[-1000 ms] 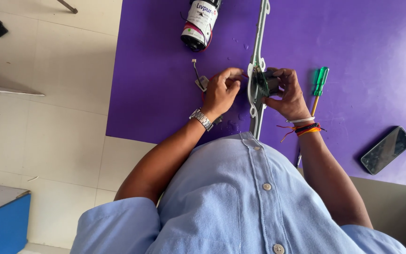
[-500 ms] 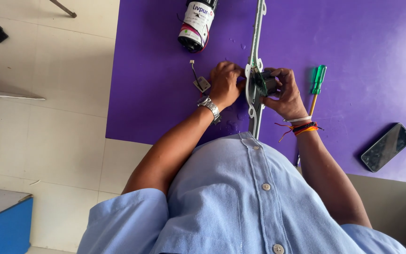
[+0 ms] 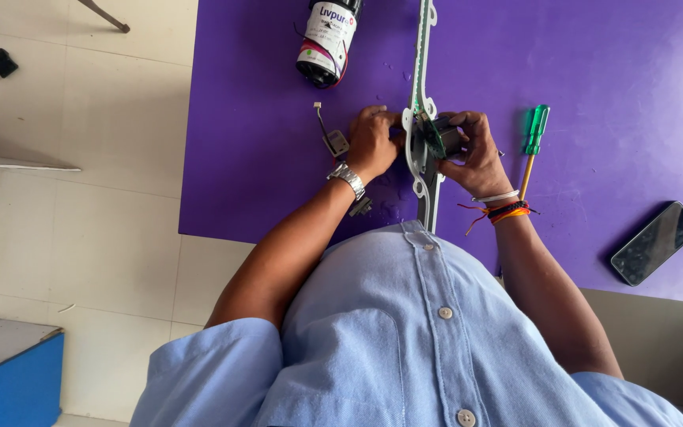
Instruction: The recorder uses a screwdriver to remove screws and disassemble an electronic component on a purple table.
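A long narrow white strip [image 3: 418, 71] with a rounded bracket runs across the purple table [image 3: 594, 63], from my chest away from me. My right hand [image 3: 476, 154], with cords and bands on the wrist, grips a small dark part with a green circuit board [image 3: 439, 138] against the strip's bracket. My left hand [image 3: 373, 141], with a metal watch on the wrist, is curled on the bracket from the other side. A small grey connector with a thin wire [image 3: 333, 141] lies just left of my left hand.
A green-handled screwdriver [image 3: 534, 138] lies right of my right hand. A dark phone [image 3: 656, 242] rests near the table's right front edge. A black and white cylindrical motor [image 3: 327, 39] lies at the far side. Tiled floor [image 3: 81, 158] and a blue cabinet [image 3: 9, 379] are at the left.
My left hand has shifted slightly away from me along the bracket and the left arm has drawn in. The right hand keeps its hold on the dark part.
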